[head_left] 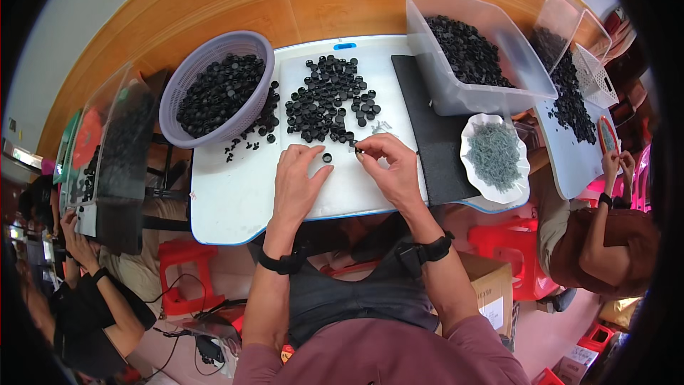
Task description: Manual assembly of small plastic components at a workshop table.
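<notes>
On the white tabletop (235, 199), my left hand (298, 180) rests with thumb and index finger apart. A single round black cap (327, 158) sits by those fingertips, its hollow side facing up. My right hand (390, 165) pinches a small dark piece (358, 150) between thumb and fingertips; its exact shape is mostly covered. Just beyond both hands spreads a loose pile of round black caps (328, 100). Several thin pale grey slivers (382, 127) lie beyond my right fingers.
At the left stands a lavender basket (168, 103) of black caps, with small black bits (231, 148) beside it. A black mat (445, 164) bears a white scalloped dish (467, 164) of grey-green pieces. Behind is a clear bin (463, 96) of black parts. People sit at both sides.
</notes>
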Available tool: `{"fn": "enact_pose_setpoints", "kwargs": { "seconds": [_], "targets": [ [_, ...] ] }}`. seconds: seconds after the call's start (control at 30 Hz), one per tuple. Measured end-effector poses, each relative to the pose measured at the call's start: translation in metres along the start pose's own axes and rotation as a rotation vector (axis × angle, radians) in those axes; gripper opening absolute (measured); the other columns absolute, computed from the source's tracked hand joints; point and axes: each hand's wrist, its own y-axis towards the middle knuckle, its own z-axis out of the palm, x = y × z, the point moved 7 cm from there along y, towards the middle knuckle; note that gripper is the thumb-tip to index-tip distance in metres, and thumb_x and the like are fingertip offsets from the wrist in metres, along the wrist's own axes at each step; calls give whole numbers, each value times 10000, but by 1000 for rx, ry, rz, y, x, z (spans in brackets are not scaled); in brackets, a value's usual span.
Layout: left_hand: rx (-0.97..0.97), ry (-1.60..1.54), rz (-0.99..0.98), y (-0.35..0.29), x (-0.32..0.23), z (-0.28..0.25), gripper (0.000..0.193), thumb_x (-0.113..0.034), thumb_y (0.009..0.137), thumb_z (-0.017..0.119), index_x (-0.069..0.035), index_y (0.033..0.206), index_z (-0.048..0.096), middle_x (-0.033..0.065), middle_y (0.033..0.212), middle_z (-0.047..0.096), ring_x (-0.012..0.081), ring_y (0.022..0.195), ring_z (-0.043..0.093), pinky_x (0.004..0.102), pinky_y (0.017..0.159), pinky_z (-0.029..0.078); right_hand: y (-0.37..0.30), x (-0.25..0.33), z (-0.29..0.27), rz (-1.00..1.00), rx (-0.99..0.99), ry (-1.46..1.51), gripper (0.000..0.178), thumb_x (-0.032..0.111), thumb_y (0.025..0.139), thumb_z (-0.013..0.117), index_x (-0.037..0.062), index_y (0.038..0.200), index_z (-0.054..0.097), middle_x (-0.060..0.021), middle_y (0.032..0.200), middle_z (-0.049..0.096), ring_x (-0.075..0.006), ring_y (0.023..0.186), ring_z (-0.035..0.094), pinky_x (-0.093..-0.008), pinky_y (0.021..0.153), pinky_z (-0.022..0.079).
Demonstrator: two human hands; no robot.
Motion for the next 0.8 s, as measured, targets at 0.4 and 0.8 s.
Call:
{"fn": "enact_pose_setpoints", "kwargs": {
  "seconds": [0.4,0.8],
  "targets": [
    [-95,-282,2,-8,-16,20,276,-58,821,796,-13,1084,725,91,880,747,150,729,697,273,692,557,0,8,7,-100,54,-59,184,-33,821,724,3,1000,744,-95,969,728,-143,757,668,-261,667,542],
    [-67,-387,-81,-9,-10,23,268,-29,830,779,0,1092,732,92,875,744,131,747,694,260,701,558,-1,1,13,-13,131,-152,174,-18,807,739,-11,981,735,-92,945,730,-151,771,682,-269,683,542]
  ]
}}
